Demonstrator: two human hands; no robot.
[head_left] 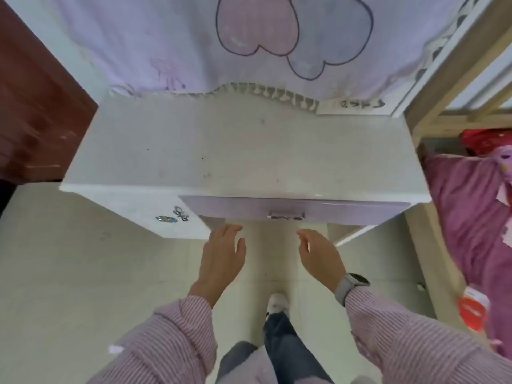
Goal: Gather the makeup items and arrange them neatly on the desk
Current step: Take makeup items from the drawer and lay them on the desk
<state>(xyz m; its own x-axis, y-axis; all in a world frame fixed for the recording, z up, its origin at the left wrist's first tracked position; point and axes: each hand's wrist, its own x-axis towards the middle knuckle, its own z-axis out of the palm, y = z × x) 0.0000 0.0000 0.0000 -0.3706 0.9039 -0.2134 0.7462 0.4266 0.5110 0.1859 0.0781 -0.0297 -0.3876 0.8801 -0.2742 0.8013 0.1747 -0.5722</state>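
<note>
the person stands square in front of a pale desk (221, 151), both arms out in striped pink sleeves, and neither hand has anything in it. the left hand (221, 253) hangs just below and in front of the desk's front edge with its grip apart, fingers loose and spread, thumb off to the side; the right hand (318, 253) mirrors it on the other side, grip likewise apart and empty, a grey watch (350, 286) on the wrist. between and just above the two hands sits a lilac drawer (293, 209) with a small metal handle (286, 215), and the way both hands are poised low at that level suggests, as a judgement, that the drawer is what they are about to reach for. no makeup items can be seen anywhere on the desk top, which shows only faint marks and specks; they may be inside the drawer or out of the picture, and the frame is soft enough that i cannot rule out something small being missed. so the gathering looks not yet begun. a cloth with heart shapes (277, 37) drapes over the back of the desk, probably covering whatever stands there. to the right is a wooden frame with purple bedding (471, 206), and to the left a dark red door (33, 112). the next move likely calls for a hooked finger grip on the handle and a straight pull.
</note>
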